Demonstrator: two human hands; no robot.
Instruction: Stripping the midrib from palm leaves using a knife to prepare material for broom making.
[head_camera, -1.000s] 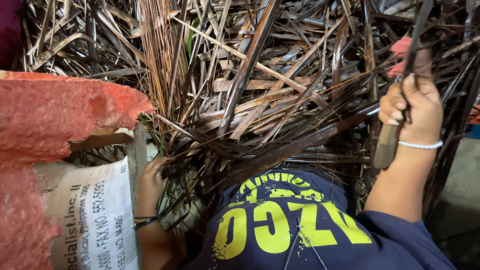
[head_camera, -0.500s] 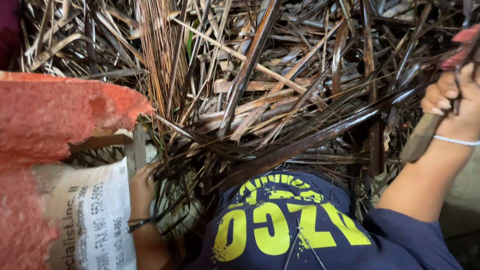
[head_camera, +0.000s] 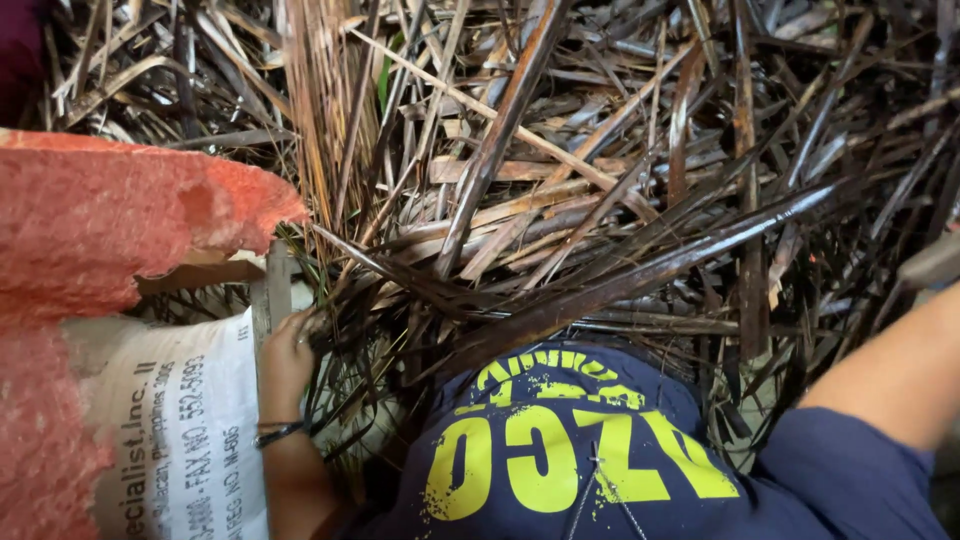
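Left hand (head_camera: 288, 358) is closed on dark dried fronds (head_camera: 560, 240) beside a white sack (head_camera: 175, 440). The right hand is out of frame; only its forearm is seen, so its grip cannot be told. The pile is judged largely unworked.

A red, rough-surfaced slab (head_camera: 110, 230) fills the left edge, its broken end jutting right. Below it, at the bottom left corner, lies a white printed sack (head_camera: 170, 440). A grey wooden slat (head_camera: 277, 290) stands just beside the sack's upper right edge, under the slab's tip.
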